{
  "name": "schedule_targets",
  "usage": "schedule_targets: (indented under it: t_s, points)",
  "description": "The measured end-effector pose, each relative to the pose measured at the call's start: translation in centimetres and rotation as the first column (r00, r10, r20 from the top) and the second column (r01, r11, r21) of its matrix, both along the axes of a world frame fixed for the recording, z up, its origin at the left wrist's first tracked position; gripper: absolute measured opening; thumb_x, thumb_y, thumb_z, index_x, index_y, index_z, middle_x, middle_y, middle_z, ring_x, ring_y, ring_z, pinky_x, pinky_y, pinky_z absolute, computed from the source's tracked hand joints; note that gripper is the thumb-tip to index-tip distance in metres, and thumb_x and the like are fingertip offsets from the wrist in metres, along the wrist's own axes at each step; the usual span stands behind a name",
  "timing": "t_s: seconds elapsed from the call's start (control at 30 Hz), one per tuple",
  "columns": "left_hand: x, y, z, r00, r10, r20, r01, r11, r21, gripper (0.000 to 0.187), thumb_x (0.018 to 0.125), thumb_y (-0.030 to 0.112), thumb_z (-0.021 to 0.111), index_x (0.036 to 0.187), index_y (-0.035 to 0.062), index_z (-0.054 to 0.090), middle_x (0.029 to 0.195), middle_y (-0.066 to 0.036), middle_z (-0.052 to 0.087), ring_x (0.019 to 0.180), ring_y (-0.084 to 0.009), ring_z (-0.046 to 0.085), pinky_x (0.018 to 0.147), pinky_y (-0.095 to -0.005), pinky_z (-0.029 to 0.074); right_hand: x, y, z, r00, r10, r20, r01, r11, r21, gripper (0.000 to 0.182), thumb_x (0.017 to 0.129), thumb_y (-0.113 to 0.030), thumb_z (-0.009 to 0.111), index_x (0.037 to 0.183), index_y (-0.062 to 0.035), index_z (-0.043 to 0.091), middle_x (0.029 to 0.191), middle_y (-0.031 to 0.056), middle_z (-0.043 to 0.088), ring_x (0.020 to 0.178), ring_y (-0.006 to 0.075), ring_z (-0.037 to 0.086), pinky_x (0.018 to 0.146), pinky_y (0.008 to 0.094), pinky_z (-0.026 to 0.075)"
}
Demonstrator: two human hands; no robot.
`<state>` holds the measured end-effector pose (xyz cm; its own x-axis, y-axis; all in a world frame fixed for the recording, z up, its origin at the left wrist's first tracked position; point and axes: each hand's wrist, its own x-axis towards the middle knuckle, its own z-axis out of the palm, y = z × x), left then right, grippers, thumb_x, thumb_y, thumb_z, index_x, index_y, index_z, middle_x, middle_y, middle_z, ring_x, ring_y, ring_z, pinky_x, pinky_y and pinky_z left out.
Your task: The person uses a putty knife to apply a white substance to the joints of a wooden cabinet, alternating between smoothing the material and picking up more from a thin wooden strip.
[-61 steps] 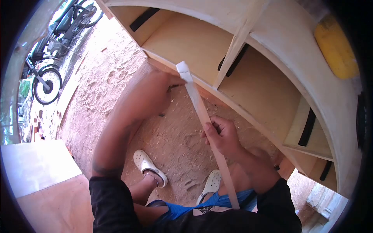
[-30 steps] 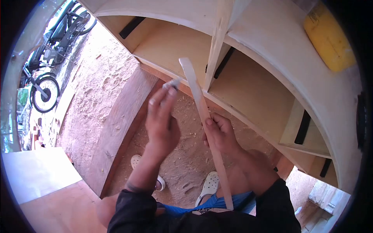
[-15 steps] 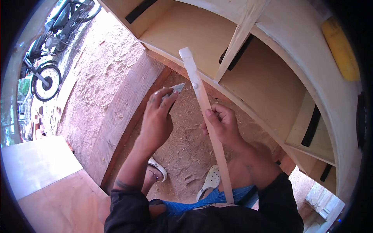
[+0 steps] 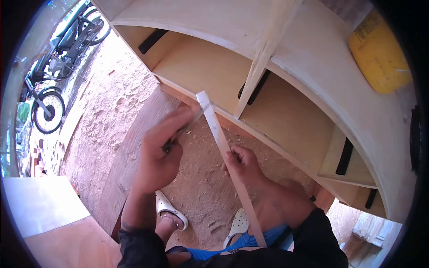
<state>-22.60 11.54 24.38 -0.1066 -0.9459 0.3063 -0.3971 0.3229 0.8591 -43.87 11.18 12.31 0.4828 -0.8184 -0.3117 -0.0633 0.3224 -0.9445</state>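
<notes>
My right hand (image 4: pixel 245 166) grips a long, thin wooden strip (image 4: pixel 239 187) around its middle. The strip slants from my lap up toward the cabinet, and its far end carries a white, putty-like coating (image 4: pixel 209 114). My left hand (image 4: pixel 163 152), partly smeared by motion, has its index finger stretched to the strip's far end. Curled in its other fingers is a putty knife, of which only a dark bit (image 4: pixel 168 145) shows; the blade is hidden.
A wooden cabinet (image 4: pixel 286 129) with open compartments and black runners stands ahead, a yellow jerrycan (image 4: pixel 380 58) on it. A plank (image 4: pixel 129 152) lies on sandy ground at left. Pale boards (image 4: pixel 49 201) are at lower left; a motorcycle (image 4: pixel 58 67) stands beyond.
My left hand has turned and reached its index finger to the strip's end; the putty knife blade, visible before, is now hidden. The view shifted, and the strip sits lower and further left.
</notes>
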Motion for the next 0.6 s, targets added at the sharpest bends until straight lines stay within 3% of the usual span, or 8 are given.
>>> schedule_targets:
  t_s: [0.07, 0.1, 0.2, 0.4, 0.5, 0.57, 0.6]
  points:
    - [-1.9, -0.3, 0.8, 0.96, 0.11, -0.257, -0.122, 0.992, -0.031, 0.064, 0.059, -0.018, 0.038, 0.121, -0.0036, 0.051, 0.119, -0.023, 0.053, 0.113, -0.0356, 0.052, 0.099, -0.0348, 0.036, 0.0, 0.1, 0.1, 1.0, -0.006, -0.009, 0.007, 1.0, 0.023, 0.02, 0.094, -0.018, 0.047, 0.083, -0.0016, 0.052, 0.065, 0.0059, 0.059, 0.053, 0.0095, 0.056, 0.05, 0.0236, 0.047]
    - [-2.5, -1.1, 0.8, 0.988, 0.085, -0.132, -0.106, 0.98, -0.166, 0.067, 0.061, -0.018, 0.037, 0.125, -0.0021, 0.048, 0.124, -0.024, 0.049, 0.116, -0.0359, 0.05, 0.099, -0.0344, 0.036, -0.1, 0.1, 0.1, 1.0, -0.017, -0.004, 0.017, 1.0, 0.018, 0.021, 0.094, -0.018, 0.046, 0.082, -0.0014, 0.051, 0.064, 0.0062, 0.059, 0.053, 0.0094, 0.057, 0.05, 0.0238, 0.047]
    - [-5.8, -2.7, 1.0, 0.989, 0.146, -0.02, -0.142, 0.913, -0.382, 0.066, 0.062, -0.017, 0.037, 0.126, -0.0016, 0.048, 0.123, -0.024, 0.049, 0.115, -0.0364, 0.05, 0.097, -0.0353, 0.038, -0.4, 0.2, -0.6, 0.999, -0.041, 0.006, 0.041, 0.999, 0.012, 0.022, 0.094, -0.018, 0.046, 0.081, -0.0009, 0.05, 0.064, 0.0068, 0.059, 0.053, 0.0093, 0.057, 0.049, 0.0241, 0.047]
    - [-6.9, -4.2, 0.8, 0.97, 0.234, -0.068, -0.241, 0.883, -0.404, 0.065, 0.063, -0.017, 0.038, 0.126, -0.002, 0.047, 0.119, -0.025, 0.051, 0.11, -0.0396, 0.051, 0.092, -0.0379, 0.042, -1.1, 0.5, 0.1, 0.998, -0.052, -0.042, 0.054, 0.998, 0.037, 0.023, 0.094, -0.019, 0.046, 0.082, 0.0002, 0.05, 0.066, 0.0079, 0.059, 0.053, 0.0098, 0.058, 0.05, 0.0237, 0.049]
    - [-6.7, -4.7, 0.5, 0.967, 0.251, -0.045, -0.248, 0.886, -0.392, 0.068, 0.063, -0.016, 0.039, 0.13, -0.0022, 0.042, 0.122, -0.027, 0.047, 0.115, -0.042, 0.046, 0.096, -0.0402, 0.039, -1.7, 0.6, 0.0, 0.996, -0.072, -0.057, 0.073, 0.997, 0.017, 0.023, 0.094, -0.019, 0.046, 0.083, 0.0006, 0.05, 0.066, 0.0082, 0.059, 0.053, 0.01, 0.058, 0.05, 0.0237, 0.049]
    - [-7.8, -5.1, 0.1, 0.944, 0.327, 0.047, -0.282, 0.871, -0.401, 0.071, 0.063, -0.016, 0.04, 0.133, -0.0017, 0.037, 0.125, -0.028, 0.044, 0.118, -0.044, 0.041, 0.099, -0.0423, 0.036, -1.9, 0.6, -0.1, 0.995, -0.082, -0.055, 0.083, 0.996, 0.024, 0.023, 0.094, -0.019, 0.046, 0.083, 0.0009, 0.05, 0.066, 0.0082, 0.059, 0.054, 0.01, 0.058, 0.05, 0.0236, 0.049]
    - [-8.8, -5.3, 0.0, 0.927, 0.363, 0.094, -0.297, 0.864, -0.406, 0.073, 0.064, -0.016, 0.041, 0.135, -0.0014, 0.035, 0.127, -0.028, 0.042, 0.12, -0.0451, 0.039, 0.101, -0.0433, 0.034, -1.8, 0.6, 0.2, 0.995, -0.08, -0.057, 0.077, 0.995, -0.059, 0.023, 0.094, -0.019, 0.046, 0.083, 0.0008, 0.05, 0.066, 0.0081, 0.059, 0.054, 0.0099, 0.058, 0.05, 0.0237, 0.049]
